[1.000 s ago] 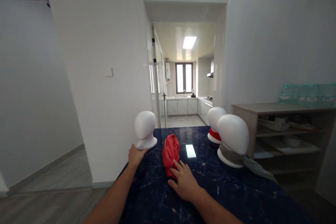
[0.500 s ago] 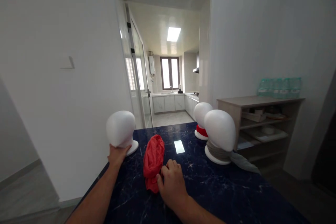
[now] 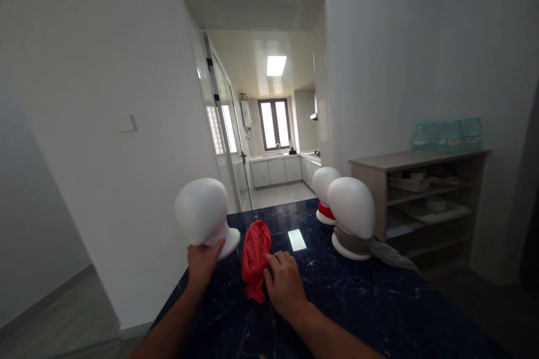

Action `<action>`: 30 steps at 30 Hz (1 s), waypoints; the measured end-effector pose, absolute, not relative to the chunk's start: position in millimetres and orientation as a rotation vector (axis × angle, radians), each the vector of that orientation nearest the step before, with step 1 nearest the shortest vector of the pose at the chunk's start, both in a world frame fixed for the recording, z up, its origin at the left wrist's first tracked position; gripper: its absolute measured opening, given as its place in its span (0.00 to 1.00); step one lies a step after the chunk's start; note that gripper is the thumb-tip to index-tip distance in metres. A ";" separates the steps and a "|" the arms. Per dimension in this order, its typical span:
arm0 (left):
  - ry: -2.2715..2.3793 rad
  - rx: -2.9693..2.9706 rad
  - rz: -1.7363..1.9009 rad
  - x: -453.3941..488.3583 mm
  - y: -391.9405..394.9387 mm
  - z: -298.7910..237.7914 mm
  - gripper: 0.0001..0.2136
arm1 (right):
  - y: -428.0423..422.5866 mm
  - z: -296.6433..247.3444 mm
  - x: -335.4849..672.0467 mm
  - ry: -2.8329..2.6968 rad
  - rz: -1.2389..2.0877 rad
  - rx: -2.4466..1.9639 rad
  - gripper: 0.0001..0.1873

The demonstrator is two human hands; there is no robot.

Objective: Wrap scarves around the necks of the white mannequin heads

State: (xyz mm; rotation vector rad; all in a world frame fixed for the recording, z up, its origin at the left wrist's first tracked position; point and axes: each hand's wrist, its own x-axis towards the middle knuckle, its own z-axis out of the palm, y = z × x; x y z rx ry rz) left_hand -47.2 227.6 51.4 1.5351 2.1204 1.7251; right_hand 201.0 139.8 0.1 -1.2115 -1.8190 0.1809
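My left hand (image 3: 204, 263) is wrapped round the neck of a white foam mannequin head (image 3: 201, 208) at the table's left edge. The head leans to the left, and its round base shows to the right of the neck. A crumpled red scarf (image 3: 256, 255) lies on the table beside it. Against the scarf's right edge rests my right hand (image 3: 285, 283), fingers loosely bent and thumb apart; no firm grip shows. On the right, a second mannequin head (image 3: 351, 207) wears a grey scarf (image 3: 357, 242) round its neck, one end trailing over the table.
Behind it stands another mannequin head (image 3: 325, 184) with a red band (image 3: 325, 211) round its neck. The dark blue marbled table (image 3: 337, 303) reflects a light. A wooden shelf unit (image 3: 370, 190) to the right carries several water bottles (image 3: 448, 134). A kitchen lies beyond the doorway.
The left mannequin head has shifted right, closer to the red scarf, and leans more, with my left hand still on its neck. My right hand stays beside the scarf. The view has moved slightly.
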 end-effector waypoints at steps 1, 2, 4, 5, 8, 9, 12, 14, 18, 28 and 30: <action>2.005 1.588 1.761 -38.4 218.2 53.3 0.22 | 140.9 1.3 201.9 -1.789 0.220 -1.160 0.24; 1.829 1.648 1.809 -27.6 208.0 54.1 0.23 | 142.0 2.7 203.1 -1.751 0.265 -1.101 0.27; 1.484 1.693 1.894 -1.7 185.7 51.4 0.27 | 144.2 5.6 206.6 -1.660 0.358 -0.981 0.29; 1.394 1.696 1.906 12.3 174.1 47.3 0.30 | 144.9 7.2 209.0 -1.614 0.399 -0.928 0.29; 1.424 1.735 1.832 49.7 141.4 24.6 0.36 | 144.8 12.0 220.3 -1.531 0.567 -0.770 0.30; 1.497 1.743 1.805 59.1 132.0 14.7 0.36 | 144.0 13.6 225.8 -1.526 0.652 -0.707 0.32; 1.486 1.848 1.710 76.8 109.3 -13.1 0.33 | 138.6 17.8 248.1 -1.553 0.901 -0.586 0.47; 1.359 1.896 1.615 82.3 98.4 -24.2 0.31 | 132.5 18.9 264.9 -1.596 0.962 -0.600 0.54; 1.222 2.068 1.434 87.4 86.4 -24.5 0.29 | 119.0 10.0 285.7 -1.676 0.824 -0.663 0.52; 1.197 1.934 1.305 73.8 99.4 -36.1 0.38 | 127.8 -20.4 292.6 -1.414 0.847 -0.739 0.51; 1.261 1.878 1.317 73.0 103.5 -39.6 0.38 | 131.8 -23.5 294.7 -1.416 0.874 -0.758 0.51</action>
